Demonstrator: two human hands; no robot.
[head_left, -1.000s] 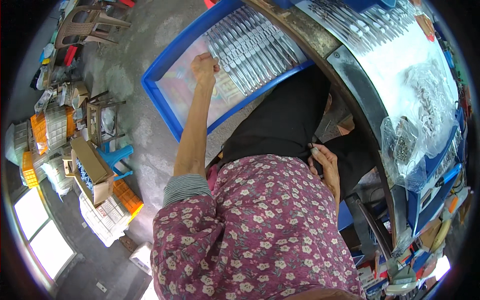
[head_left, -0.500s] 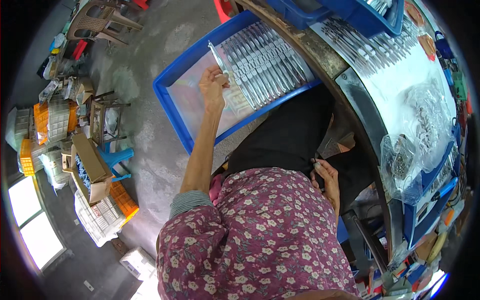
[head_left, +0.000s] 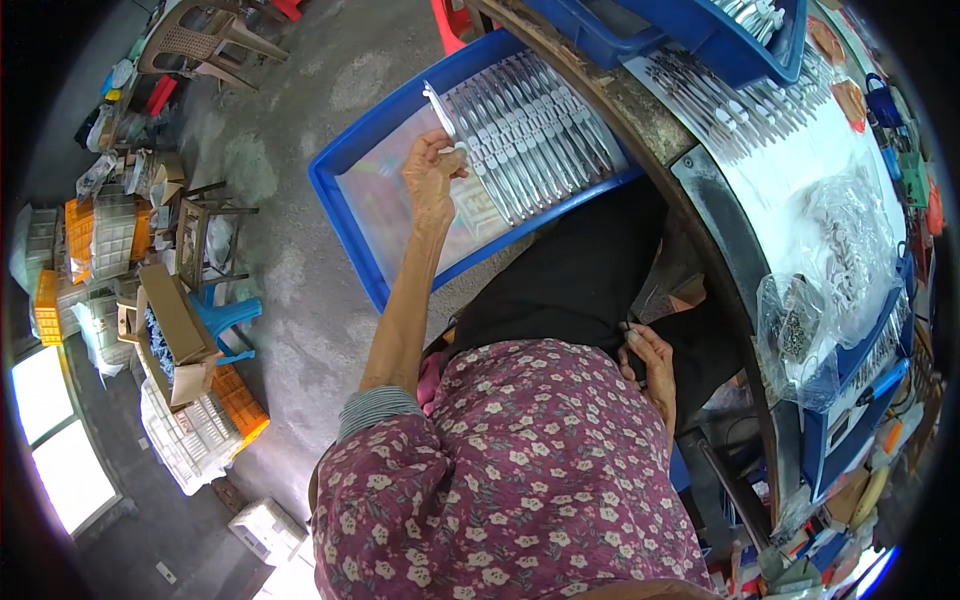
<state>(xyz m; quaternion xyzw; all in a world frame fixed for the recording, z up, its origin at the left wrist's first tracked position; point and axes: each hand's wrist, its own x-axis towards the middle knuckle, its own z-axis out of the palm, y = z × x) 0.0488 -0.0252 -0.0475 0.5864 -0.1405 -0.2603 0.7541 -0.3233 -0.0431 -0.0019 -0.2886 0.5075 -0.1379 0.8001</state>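
My left hand [head_left: 434, 178] reaches over the blue tray [head_left: 350, 262], fingers pinched at the lower end of a slim silver metal piece [head_left: 437, 108]. This piece lies at the left end of a row of similar long, shiny metal pieces [head_left: 530, 135], laid side by side with pale middles. What exact kind they are cannot be made out. On the dark trousers at my lap rests my right hand [head_left: 652, 362], its fingers curled together around something small and dark, mostly hidden.
On the right, a workbench [head_left: 720, 200] bears loose metal pieces [head_left: 735, 100], clear plastic bags [head_left: 800, 330] of small parts and blue bins [head_left: 715, 40]. A blue stool [head_left: 228, 322], an open carton [head_left: 172, 330] and crates [head_left: 190, 440] stand at left; a brown chair [head_left: 195, 45] stands far left.
The slim metal piece in my left hand has come closer to the row, now lying along its left end. My right hand stays at my lap, shifted slightly.
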